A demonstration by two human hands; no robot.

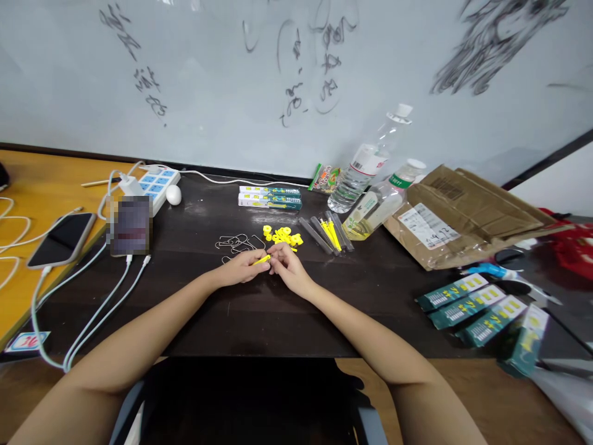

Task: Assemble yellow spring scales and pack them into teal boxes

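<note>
My left hand (237,268) is closed around a small yellow plastic stick (262,260), which shows between thumb and fingers. My right hand (291,271) meets it at the stick's right end, its fingertips pinched together. What those fingertips hold is too small to make out. Just beyond my hands lies a pile of small yellow plastic parts (283,235). Bent metal wire hooks (237,242) lie in a tangle beyond my left hand. To the right are clear plastic tubes (315,236) and several slim yellow sticks (331,235).
Slim printed boxes (269,198) lie at the back; several green-white boxes (491,320) sit at the right. Two bottles, one of water (359,176) and one of yellowish liquid (377,207), stand before a cardboard parcel (456,213). Leftward are a power strip (158,188), phone (62,240) and cables.
</note>
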